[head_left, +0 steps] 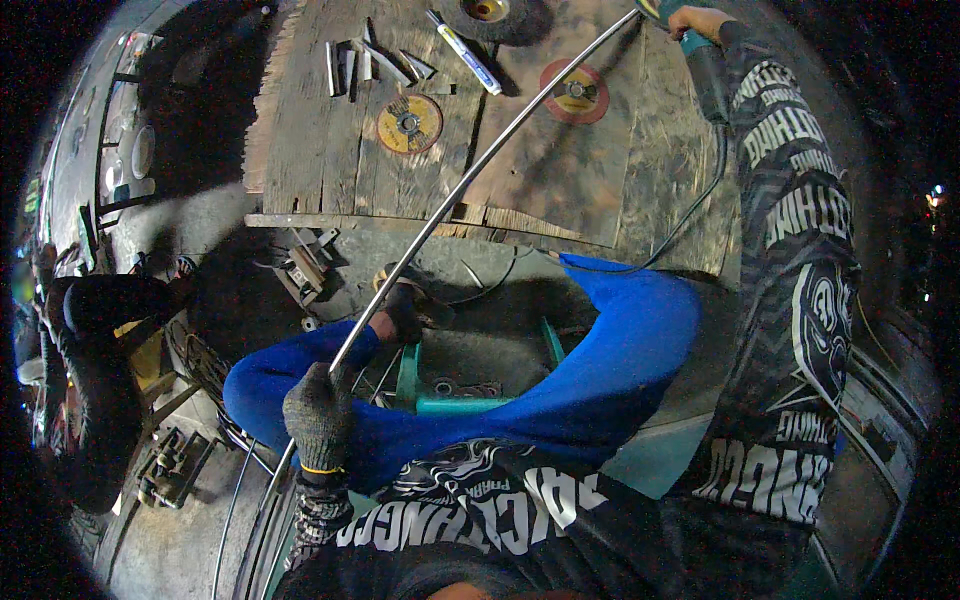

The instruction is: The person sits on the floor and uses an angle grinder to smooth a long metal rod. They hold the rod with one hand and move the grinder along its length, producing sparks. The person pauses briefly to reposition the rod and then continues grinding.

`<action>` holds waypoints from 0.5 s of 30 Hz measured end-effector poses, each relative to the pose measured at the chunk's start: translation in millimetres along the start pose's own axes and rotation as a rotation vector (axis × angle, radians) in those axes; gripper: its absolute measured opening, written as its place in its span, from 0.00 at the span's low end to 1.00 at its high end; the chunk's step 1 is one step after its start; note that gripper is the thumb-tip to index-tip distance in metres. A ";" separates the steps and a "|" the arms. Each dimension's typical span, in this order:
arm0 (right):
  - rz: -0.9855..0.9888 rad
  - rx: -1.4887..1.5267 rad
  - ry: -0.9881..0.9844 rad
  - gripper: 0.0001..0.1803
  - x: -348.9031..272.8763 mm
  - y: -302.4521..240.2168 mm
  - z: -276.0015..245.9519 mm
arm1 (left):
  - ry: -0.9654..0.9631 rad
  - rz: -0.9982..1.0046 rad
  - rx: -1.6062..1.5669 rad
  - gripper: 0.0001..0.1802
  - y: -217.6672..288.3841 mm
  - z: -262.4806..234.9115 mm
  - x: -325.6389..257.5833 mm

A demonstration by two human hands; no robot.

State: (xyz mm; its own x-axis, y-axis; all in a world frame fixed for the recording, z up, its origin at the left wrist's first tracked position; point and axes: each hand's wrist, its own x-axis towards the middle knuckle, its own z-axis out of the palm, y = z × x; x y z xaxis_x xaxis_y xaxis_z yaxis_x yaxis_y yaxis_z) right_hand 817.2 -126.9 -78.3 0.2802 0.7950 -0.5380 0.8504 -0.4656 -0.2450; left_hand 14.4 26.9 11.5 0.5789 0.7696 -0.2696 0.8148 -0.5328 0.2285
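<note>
**Rod held at the low end, grinder at the far end**

The left hand (318, 412), in a dark knitted glove, is closed around the lower part of a long thin metal rod (470, 180). The rod runs from this hand up and to the right, over the blue trouser legs (610, 350), across the wooden bench (560, 170), and it bends a little on the way. The right hand (697, 20) is at the top edge of the view and grips a teal grinder (705, 70); its fingers are wrapped on the tool body. The grinder meets the upper end of the rod there, but the contact is cut by the rim. A black cable (690, 215) hangs from the grinder. On the bench lie a yellow disc (409, 123), a red disc (575, 92), a white marker (465, 52) and some short metal pieces (365, 65), all apart from the rod.
</note>
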 end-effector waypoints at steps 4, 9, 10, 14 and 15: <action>-0.005 0.118 0.060 0.13 14.4 58.6 3.2 | -0.033 0.022 -0.031 0.14 -8.5 -0.5 0.0; -0.025 0.064 0.081 0.12 12.2 58.1 3.5 | -0.028 -0.022 -0.139 0.16 -6.6 0.0 -6.7; -0.027 0.036 0.079 0.12 11.2 47.9 4.8 | 0.011 0.025 -0.125 0.16 -5.6 0.5 -6.1; -0.149 -0.124 0.135 0.11 9.8 -27.5 25.9 | 0.016 0.026 -0.067 0.20 -6.9 4.8 -2.8; -0.021 -0.113 0.086 0.12 3.3 -52.0 26.5 | 0.024 0.012 -0.065 0.21 -8.6 4.9 -4.6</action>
State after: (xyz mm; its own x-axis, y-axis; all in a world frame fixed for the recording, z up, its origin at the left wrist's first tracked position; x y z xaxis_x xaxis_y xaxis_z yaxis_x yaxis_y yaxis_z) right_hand 762.1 -110.4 -88.7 0.2947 0.8367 -0.4616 0.8999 -0.4055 -0.1606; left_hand 4.9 26.1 6.2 0.5869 0.7719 -0.2444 0.8036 -0.5185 0.2922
